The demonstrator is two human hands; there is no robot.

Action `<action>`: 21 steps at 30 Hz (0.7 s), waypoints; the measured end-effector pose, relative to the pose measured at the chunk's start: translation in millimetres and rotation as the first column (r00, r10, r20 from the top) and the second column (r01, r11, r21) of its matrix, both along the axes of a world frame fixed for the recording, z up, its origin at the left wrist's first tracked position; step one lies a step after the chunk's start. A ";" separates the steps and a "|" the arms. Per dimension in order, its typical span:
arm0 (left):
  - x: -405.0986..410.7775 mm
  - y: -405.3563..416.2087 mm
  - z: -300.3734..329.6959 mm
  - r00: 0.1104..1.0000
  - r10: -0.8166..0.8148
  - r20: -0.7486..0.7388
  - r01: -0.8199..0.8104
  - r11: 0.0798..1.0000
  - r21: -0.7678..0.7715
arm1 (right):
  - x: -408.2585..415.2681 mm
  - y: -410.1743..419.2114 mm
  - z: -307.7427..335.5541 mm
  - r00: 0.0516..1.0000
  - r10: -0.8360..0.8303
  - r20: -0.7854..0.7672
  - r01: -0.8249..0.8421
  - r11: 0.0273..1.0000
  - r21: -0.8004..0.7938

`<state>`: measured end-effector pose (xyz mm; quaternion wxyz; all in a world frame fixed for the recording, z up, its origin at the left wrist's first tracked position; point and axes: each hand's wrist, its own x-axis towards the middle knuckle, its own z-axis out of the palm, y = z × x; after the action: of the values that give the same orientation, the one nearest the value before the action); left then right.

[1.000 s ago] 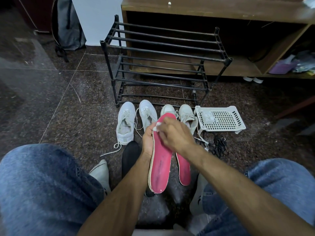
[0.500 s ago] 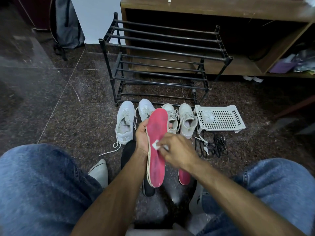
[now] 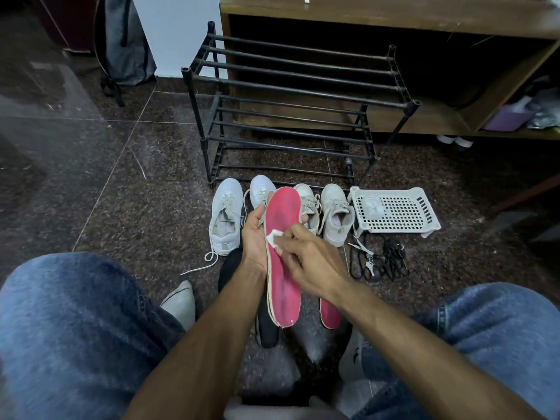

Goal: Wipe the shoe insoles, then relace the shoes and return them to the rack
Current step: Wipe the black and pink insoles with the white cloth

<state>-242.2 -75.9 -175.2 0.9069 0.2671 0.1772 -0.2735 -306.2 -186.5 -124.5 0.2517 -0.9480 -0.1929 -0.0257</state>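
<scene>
At frame centre the left hand (image 3: 254, 237) grips the pink insole (image 3: 283, 268) by its edge, fingers curled round it. The right hand (image 3: 309, 262) pinches a white wipe (image 3: 274, 237) against its upper half. A hard stroke could bend the insole or slip it free onto the second insole (image 3: 330, 313) on the floor below.

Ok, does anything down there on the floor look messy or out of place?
Mostly the laces. The leftmost white shoe trails a loose lace across the floor, and black laces lie tangled in front of the white tray. A second pink insole lies on the floor.
</scene>
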 end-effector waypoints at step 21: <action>-9.1 -11.5 5.8 0.999 0.028 -0.026 -0.026 0.997 0.072 | 29.2 -4.6 14.3 0.988 -0.155 -0.013 0.146 0.950 -0.277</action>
<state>-251.3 -87.4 -169.4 0.8979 0.2933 0.2025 -0.2584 -277.0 -191.0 -110.2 0.1182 -0.9860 -0.1173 -0.0016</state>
